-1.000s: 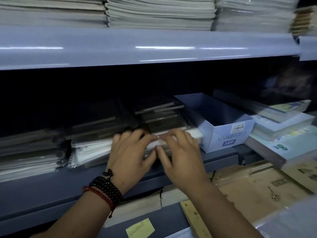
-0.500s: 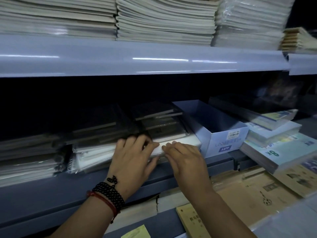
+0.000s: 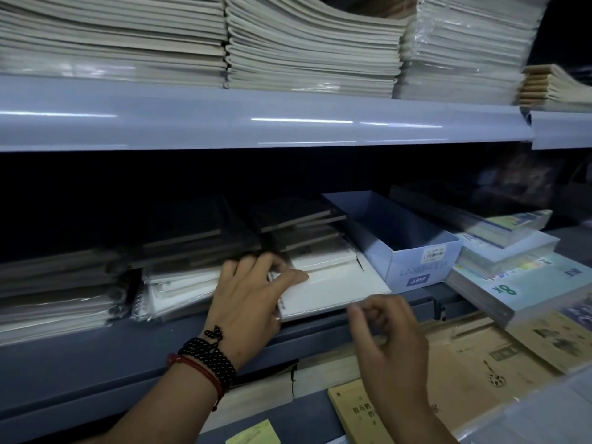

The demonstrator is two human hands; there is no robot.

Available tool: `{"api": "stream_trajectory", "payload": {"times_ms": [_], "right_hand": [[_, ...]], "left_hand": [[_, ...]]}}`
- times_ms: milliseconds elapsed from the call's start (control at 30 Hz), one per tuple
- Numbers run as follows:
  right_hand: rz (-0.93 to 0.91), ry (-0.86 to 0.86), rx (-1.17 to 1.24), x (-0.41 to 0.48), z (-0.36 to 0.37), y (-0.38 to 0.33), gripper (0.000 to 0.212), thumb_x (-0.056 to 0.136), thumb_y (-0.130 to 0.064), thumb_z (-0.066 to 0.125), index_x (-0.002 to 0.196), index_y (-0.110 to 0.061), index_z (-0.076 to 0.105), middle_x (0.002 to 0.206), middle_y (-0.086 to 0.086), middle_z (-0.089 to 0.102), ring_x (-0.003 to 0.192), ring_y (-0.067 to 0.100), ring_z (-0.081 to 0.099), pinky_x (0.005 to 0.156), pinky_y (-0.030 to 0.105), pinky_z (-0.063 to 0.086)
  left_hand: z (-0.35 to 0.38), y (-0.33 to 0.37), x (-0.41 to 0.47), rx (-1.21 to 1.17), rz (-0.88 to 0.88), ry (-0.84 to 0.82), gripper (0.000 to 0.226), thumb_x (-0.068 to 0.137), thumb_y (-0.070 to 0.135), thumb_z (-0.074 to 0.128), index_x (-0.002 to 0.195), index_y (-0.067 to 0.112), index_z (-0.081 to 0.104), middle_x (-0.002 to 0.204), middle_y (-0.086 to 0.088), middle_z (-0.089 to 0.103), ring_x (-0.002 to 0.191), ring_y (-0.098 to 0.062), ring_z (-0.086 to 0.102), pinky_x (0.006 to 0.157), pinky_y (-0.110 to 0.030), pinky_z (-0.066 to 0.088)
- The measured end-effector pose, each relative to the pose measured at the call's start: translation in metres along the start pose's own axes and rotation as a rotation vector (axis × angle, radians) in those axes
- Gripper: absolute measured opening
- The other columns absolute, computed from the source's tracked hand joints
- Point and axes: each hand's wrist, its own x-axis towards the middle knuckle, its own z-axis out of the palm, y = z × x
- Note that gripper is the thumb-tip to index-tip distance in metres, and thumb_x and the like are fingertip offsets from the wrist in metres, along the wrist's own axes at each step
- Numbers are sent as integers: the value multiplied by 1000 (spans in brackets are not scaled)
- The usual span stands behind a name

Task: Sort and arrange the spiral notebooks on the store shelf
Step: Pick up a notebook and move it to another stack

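Your left hand (image 3: 253,299) lies over the left, spiral-bound edge of a white spiral notebook (image 3: 333,290). Its thumb is stretched flat across the white cover, and its fingers are spread and bent onto the dark notebooks (image 3: 298,225) stacked just behind. It presses rather than pinches. The white notebook lies flat at the front of the middle shelf (image 3: 96,363), turned slightly askew, with its front edge reaching the shelf's lip. Your right hand (image 3: 387,341) hangs just in front of that front edge, apart from it. Its fingers are loosely curled and blurred, and nothing shows in them. Left of the white notebook is a pile of plastic-wrapped white notebooks (image 3: 179,290), and further left a lower, darker pile that is too dim to read. Just to the right of the notebook stands an open blue box (image 3: 413,251) with a label on its front. Beyond the box is a stack of pale pads (image 3: 519,290), the top one printed 8K. The upper shelf (image 3: 224,120) carries tall stacks of thin exercise books (image 3: 304,52). Below your hands, brown booklets (image 3: 480,357) lie flat on a lower level, and a yellow sticky note (image 3: 253,434) sits near the bottom edge. A black beaded bracelet (image 3: 208,357) and a red cord circle your left wrist.
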Motion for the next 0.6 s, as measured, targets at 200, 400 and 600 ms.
{"api": "stream_trajectory", "payload": {"times_ms": [200, 400, 600], "right_hand": [[801, -92, 713, 19, 12, -18, 42, 92, -36, 69, 105, 3, 60, 87, 21, 73, 69, 32, 73, 56, 37, 55], [884, -139, 846, 35, 20, -21, 29, 95, -16, 67, 115, 4, 62, 99, 26, 73, 70, 29, 72, 56, 31, 58], [853, -157, 806, 9, -13, -21, 22, 93, -13, 65, 105, 5, 65, 87, 31, 72, 66, 34, 72, 51, 32, 56]], "left_hand": [[1, 4, -1, -13, -30, -8, 80, 51, 13, 82, 122, 44, 62, 115, 12, 54, 96, -15, 46, 77, -31, 21], [2, 5, 0, -19, -39, 10, 78, 52, 24, 87, 123, 43, 60, 115, 10, 55, 97, -16, 47, 79, -31, 23], [-1, 4, -1, -1, -45, 40, 53, 72, 31, 67, 123, 44, 59, 114, 6, 55, 94, -18, 45, 77, -36, 26]]}}
